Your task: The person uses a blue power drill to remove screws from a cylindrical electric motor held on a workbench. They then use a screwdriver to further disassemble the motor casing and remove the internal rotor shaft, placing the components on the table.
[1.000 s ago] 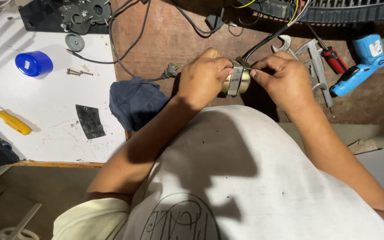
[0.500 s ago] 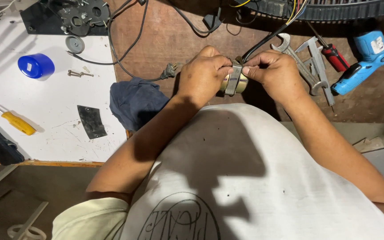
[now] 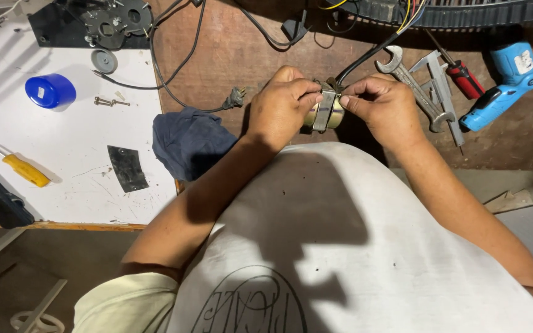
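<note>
Above a brown workbench (image 3: 229,55), a small metal motor (image 3: 324,111) with a black cable (image 3: 365,54) is gripped between both hands: the left hand (image 3: 282,108) clasps its side, the right hand (image 3: 385,106) pinches its top. A spanner (image 3: 411,83) and blue cordless screwdriver (image 3: 501,86) lie right; a dark cloth (image 3: 189,142) lies left.

White printed T-shirt, short sleeves, bare forearms
</note>
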